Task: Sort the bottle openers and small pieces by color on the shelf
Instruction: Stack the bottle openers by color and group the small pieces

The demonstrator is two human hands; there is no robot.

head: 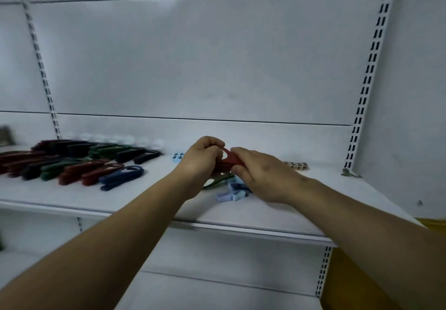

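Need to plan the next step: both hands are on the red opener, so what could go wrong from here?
1. The left hand and right hand grip the red opener above the light blue pieces, which lie toward the front of the shelf; a dropped wrist could sweep them off.
2. The opener pile at left looks mixed, red beside green and dark ones, so the red one could join the wrong group.

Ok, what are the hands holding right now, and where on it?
Both hold one red bottle opener. The left hand grips its left end and the right hand wraps its right end; its opening shows between them.
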